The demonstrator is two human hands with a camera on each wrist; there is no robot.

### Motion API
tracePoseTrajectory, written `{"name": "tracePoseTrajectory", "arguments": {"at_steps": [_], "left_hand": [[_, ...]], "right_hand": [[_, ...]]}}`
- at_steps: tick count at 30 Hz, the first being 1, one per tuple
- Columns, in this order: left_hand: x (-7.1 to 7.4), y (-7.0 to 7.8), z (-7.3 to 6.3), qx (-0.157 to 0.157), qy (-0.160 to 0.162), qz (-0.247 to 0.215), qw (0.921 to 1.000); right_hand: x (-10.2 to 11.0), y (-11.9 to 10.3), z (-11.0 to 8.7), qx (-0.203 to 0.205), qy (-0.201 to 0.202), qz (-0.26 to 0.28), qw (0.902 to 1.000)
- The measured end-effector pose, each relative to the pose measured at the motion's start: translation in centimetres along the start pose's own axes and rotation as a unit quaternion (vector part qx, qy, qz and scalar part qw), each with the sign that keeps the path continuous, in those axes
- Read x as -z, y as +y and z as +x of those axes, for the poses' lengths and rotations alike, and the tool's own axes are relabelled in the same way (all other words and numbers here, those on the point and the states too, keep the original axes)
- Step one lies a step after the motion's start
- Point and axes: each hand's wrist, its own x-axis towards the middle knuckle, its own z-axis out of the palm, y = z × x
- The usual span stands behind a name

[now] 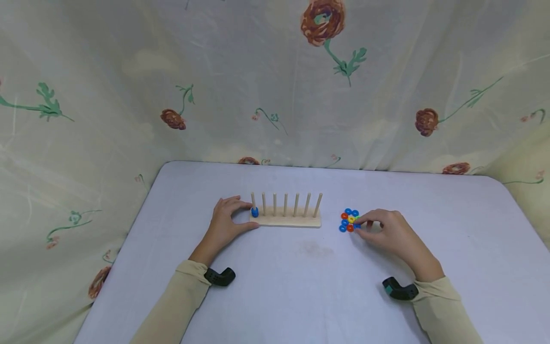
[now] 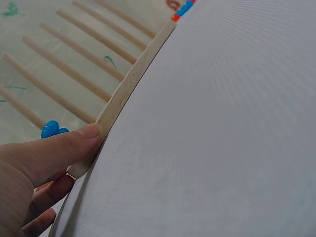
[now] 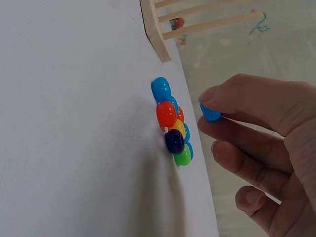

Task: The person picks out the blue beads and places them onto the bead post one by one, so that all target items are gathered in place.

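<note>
Blue bead (image 3: 211,114) between the right fingers (image 3: 238,134)

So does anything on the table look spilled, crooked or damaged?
One thing stands out: a faint brownish stain on the pale tablecloth, on the person's side of the wooden peg stand. It looks odd against the otherwise plain cloth; I can't tell what made it. The peg stand shows no visible damage.
</note>
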Motion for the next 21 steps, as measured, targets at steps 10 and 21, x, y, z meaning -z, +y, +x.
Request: {"name": "tracePoseTrajectory", "arguments": {"at_steps": [10, 21], "left_hand": [[0.0, 0.1, 0.0, 0.004, 0.000, 0.002, 1.0000], [0.2, 0.4, -0.1, 0.015, -0.006, 0.001, 0.9999]], "right_hand": [[0.7, -0.9, 0.3, 0.003, 0.010, 0.010, 0.9999], [1.0, -2.5, 2.1, 0.041, 0.058, 0.035, 0.9969]]}}
